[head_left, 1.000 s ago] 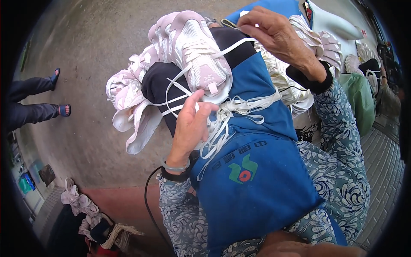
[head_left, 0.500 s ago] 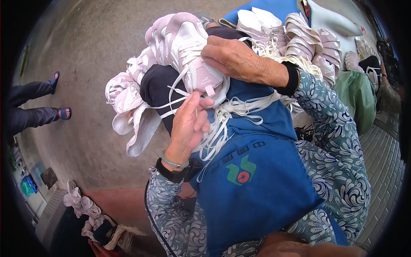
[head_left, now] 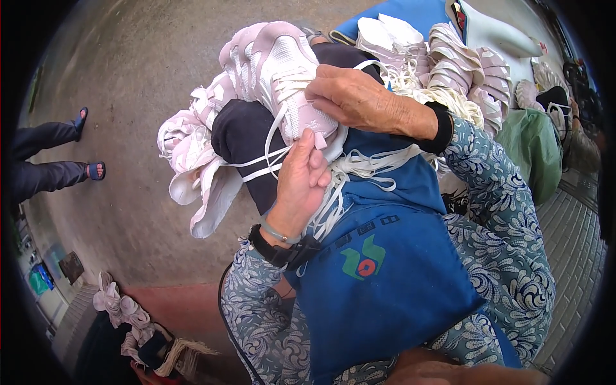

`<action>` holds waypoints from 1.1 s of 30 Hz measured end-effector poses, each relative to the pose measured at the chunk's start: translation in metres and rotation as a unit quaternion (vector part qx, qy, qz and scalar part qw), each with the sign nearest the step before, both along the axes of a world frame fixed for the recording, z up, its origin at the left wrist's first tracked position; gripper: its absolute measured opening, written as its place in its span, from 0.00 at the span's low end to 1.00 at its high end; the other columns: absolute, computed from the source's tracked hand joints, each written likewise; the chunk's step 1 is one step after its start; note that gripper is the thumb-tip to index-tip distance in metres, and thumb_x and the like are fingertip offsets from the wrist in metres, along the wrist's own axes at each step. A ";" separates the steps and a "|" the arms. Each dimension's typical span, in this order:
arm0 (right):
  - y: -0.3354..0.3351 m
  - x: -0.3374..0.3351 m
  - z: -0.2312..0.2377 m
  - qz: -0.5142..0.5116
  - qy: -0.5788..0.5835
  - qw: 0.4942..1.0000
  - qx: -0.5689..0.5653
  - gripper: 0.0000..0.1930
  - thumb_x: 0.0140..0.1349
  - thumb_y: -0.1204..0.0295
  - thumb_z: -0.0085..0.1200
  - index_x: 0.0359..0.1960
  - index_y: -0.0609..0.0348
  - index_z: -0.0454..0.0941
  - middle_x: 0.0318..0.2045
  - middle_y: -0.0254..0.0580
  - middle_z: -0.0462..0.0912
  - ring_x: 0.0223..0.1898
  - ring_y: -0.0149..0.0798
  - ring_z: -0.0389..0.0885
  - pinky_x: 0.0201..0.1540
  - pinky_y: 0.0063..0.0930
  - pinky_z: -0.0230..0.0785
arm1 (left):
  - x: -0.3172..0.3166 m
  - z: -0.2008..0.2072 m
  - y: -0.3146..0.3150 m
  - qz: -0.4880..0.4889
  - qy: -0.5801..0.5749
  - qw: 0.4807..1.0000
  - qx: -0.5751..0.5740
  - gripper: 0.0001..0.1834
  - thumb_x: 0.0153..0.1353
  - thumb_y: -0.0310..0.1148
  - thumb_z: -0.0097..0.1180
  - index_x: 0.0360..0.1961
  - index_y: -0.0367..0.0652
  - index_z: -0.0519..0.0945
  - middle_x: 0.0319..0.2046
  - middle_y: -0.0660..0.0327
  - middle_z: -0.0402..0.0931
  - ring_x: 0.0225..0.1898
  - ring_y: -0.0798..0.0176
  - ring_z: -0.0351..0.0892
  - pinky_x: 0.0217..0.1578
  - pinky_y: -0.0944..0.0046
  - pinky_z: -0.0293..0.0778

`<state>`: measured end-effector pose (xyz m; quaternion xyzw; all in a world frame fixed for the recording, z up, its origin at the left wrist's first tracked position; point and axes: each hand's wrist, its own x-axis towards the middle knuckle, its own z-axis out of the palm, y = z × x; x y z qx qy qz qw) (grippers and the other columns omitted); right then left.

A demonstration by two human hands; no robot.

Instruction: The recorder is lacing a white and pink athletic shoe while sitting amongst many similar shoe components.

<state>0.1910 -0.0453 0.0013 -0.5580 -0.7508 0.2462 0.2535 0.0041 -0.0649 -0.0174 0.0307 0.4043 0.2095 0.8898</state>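
Note:
A pale pink and white shoe upper (head_left: 292, 64), partly threaded with white lace, lies across my lap. My left hand (head_left: 300, 173) is closed at its near end, thumb and forefinger pinched beside the pink pull tab (head_left: 320, 140); what sits between those fingertips is hidden. A loop of white shoelace (head_left: 274, 128) hangs just left of that hand. From the right, my right hand (head_left: 359, 96) bends its fingers around the upper's edge by the lacing, gripping it there; the fingertips are partly covered. A knotted bundle of white laces (head_left: 359, 165) rests on my blue apron (head_left: 398, 256).
More pink uppers (head_left: 192, 131) hang over dark cloth at the left. Stacked uppers (head_left: 452, 58) and loose laces (head_left: 459, 99) lie at the far right, near a green bag (head_left: 532, 151). Another person's legs (head_left: 51, 151) stand at the left; further uppers (head_left: 125, 311) sit lower left.
My left hand has moved right and closer to the pull tab, and the lace loop beside it has shifted. My right hand stays at the lacing, slightly lower.

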 end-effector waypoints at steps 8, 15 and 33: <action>0.001 -0.004 -0.004 -0.072 0.121 0.988 -0.065 0.06 0.57 0.74 0.52 0.32 0.66 0.77 0.30 0.51 0.77 0.33 0.51 0.77 0.37 0.36 0.70 | 0.001 0.002 0.000 -0.017 0.015 1.000 0.004 0.13 0.67 0.45 0.47 0.31 0.48 0.71 0.15 0.72 0.61 0.10 0.79 0.53 0.13 0.77 0.53; -0.002 -0.011 -0.006 -0.054 0.027 0.998 0.026 0.07 0.57 0.77 0.51 0.37 0.65 0.74 0.30 0.51 0.77 0.35 0.52 0.78 0.37 0.38 0.71 | -0.003 0.002 0.003 -0.021 0.012 1.000 0.011 0.13 0.67 0.45 0.47 0.31 0.49 0.71 0.15 0.72 0.61 0.10 0.79 0.53 0.13 0.77 0.53; 0.010 -0.019 0.003 0.021 -0.113 0.988 0.105 0.04 0.52 0.69 0.57 0.28 0.53 0.77 0.30 0.41 0.73 0.31 0.43 0.75 0.34 0.36 0.65 | -0.008 -0.001 0.002 -0.027 0.013 0.999 0.031 0.13 0.68 0.45 0.46 0.33 0.48 0.72 0.16 0.72 0.62 0.11 0.79 0.53 0.13 0.77 0.53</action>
